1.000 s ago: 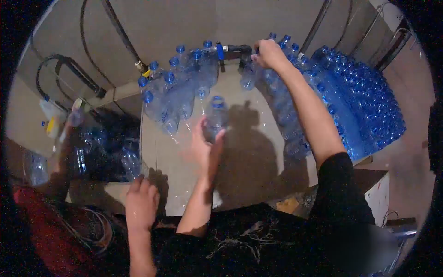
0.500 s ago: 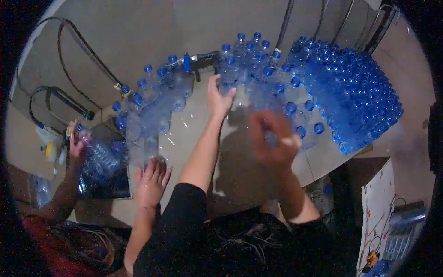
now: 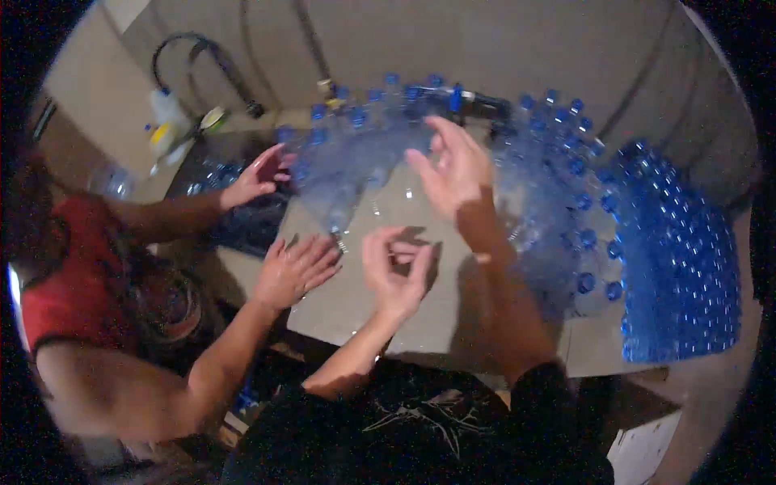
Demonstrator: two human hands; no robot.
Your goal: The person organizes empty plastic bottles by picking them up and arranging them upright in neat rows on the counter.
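Observation:
My left hand (image 3: 396,271) hovers over the near part of the tiled counter (image 3: 420,323), fingers curled but apart from the thumb, holding nothing. Farther forward, my right hand (image 3: 454,168) is raised and open, thumb spread from the fingers. It is nearest the left cluster of clear plastic bottles (image 3: 356,149) with blue caps, and I cannot tell whether it touches any. To the right of my right forearm stands another cluster of blue-capped bottles (image 3: 537,210), blurred by motion.
A tightly packed block of blue-capped bottles (image 3: 683,267) fills the right end. At left, a co-worker's two open hands, one farther back (image 3: 257,179) and one nearer (image 3: 297,271), flank the left cluster. Behind them are a dark basin (image 3: 242,214), a black hose (image 3: 214,61) and a pipe (image 3: 481,105).
The view has swung left. My left hand has drawn back from the bottles, and my right hand has moved forward and left. The co-worker's far hand, earlier on a bottle, is now empty.

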